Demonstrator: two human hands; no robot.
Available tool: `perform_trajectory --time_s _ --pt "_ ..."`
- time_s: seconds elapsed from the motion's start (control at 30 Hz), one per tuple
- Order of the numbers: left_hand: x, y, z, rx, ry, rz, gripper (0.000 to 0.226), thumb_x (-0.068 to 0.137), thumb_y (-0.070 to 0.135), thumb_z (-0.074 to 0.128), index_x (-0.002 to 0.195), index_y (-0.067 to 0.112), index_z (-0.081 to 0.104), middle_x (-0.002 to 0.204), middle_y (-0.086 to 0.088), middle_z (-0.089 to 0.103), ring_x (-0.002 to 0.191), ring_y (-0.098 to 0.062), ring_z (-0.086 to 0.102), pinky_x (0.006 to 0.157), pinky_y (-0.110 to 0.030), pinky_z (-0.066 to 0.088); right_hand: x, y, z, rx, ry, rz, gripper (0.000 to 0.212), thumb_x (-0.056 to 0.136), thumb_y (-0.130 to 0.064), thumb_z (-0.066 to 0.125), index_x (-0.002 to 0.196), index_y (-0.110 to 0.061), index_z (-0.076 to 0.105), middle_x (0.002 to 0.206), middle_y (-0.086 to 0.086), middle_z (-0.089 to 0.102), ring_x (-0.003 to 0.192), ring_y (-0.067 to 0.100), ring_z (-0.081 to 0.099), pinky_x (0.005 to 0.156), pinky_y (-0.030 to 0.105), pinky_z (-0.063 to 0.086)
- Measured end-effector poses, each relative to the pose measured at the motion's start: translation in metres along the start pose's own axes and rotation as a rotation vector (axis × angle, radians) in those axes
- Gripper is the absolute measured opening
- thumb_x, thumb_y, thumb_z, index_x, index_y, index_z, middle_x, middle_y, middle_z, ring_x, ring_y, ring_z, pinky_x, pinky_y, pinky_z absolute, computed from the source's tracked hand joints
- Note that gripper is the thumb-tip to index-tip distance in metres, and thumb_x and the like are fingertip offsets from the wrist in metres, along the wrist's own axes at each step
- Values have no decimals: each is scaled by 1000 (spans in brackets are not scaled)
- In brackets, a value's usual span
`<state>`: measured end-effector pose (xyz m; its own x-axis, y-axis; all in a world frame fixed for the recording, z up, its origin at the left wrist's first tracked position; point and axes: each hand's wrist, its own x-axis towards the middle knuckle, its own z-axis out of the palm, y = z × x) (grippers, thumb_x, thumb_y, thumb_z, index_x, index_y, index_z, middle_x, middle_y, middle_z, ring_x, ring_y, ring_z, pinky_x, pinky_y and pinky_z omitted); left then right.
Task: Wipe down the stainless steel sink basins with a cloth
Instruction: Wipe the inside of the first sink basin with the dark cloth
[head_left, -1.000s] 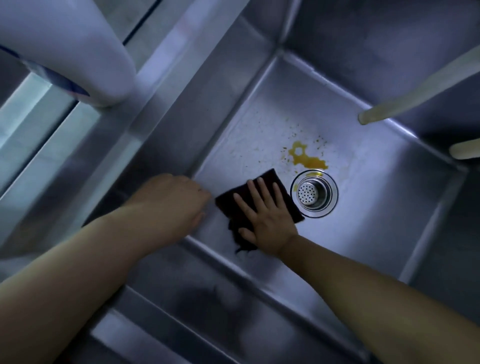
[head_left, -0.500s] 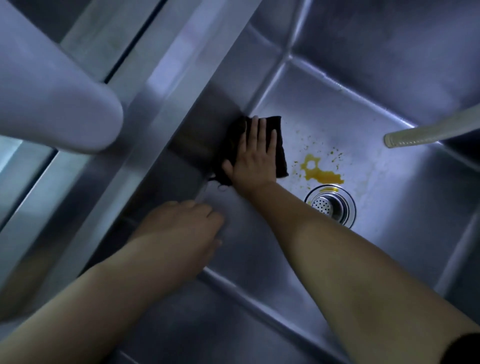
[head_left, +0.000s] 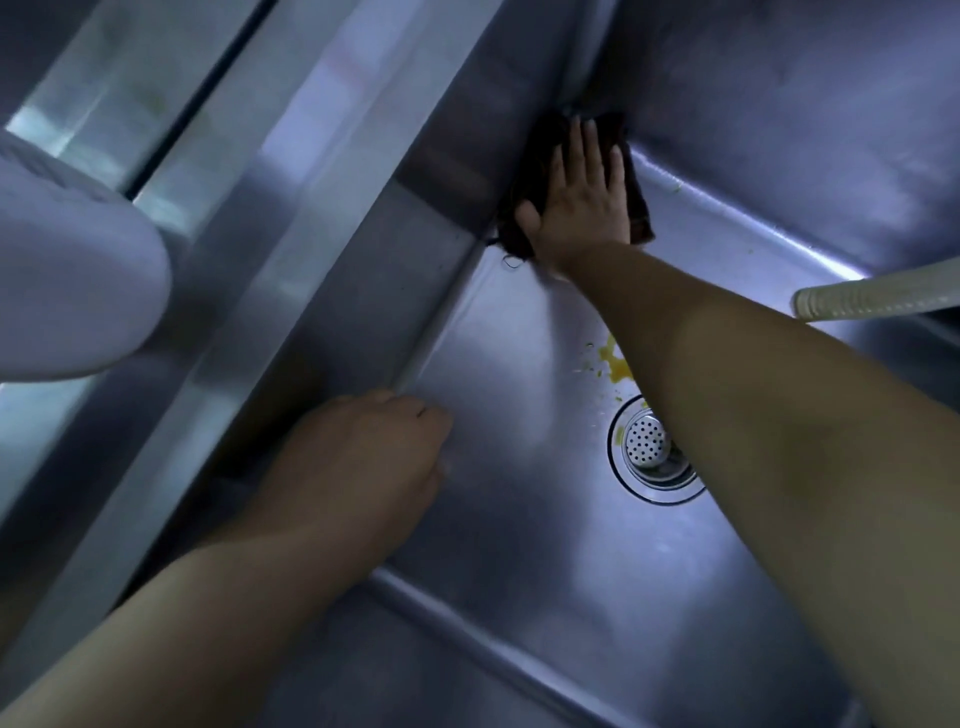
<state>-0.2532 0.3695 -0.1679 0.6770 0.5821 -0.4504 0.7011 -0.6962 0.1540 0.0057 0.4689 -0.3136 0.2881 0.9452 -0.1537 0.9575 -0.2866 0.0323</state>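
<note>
Cloth (head_left: 636, 200), dark and crumpled, sits in the basin's (head_left: 519, 364) corner at about 12 o'clock, pressed flat there by the right hand (head_left: 579, 200) with its fingers straight and slightly spread. At 8 o'clock the left hand (head_left: 358, 467) rests against the basin's left wall, fingers loosely curled and holding nothing. Yellow residue (head_left: 615, 366) lies just beside the drain strainer (head_left: 647, 447) at 3 o'clock, and 1 pale hose (head_left: 878, 296) pokes in from the right edge.
</note>
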Motion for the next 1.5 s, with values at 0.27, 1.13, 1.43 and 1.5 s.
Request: perform_trajectory --time_s 0.27,1.13,1.43,1.5 --pt "-2 0 6 20 14 26 27 87 40 45 104 24 58 101 1 61 97 -23 57 76 -36 49 -53 -24 5 120 -28 86 73 92 -54 30 152 -21 5 159 15 0 146 33 -6 115 55 -5" --pt "0 -2 14 16 -77 31 28 87 38 47 109 25 57 108 3 56 105 -20 52 83 -34 47 -52 8 13 60 -22 -105 74 87 -63 24 151 -33 3 160 11 5 146 31 -3 115 54 -5" --pt "1 -4 18 35 -105 40 41 84 48 50 122 32 51 115 7 55 109 -16 51 87 -30 45 -24 40 7 81 24 -84 70 91 -57 27 152 -30 6 161 5 5 147 23 -4 118 48 -5" --pt "-1 -3 21 20 -144 58 53 82 52 52 132 36 42 123 9 52 115 -14 49 90 -30 46 -38 59 8 72 11 -63 70 91 -58 28 152 -31 6 161 4 4 147 22 -4 118 48 -5"
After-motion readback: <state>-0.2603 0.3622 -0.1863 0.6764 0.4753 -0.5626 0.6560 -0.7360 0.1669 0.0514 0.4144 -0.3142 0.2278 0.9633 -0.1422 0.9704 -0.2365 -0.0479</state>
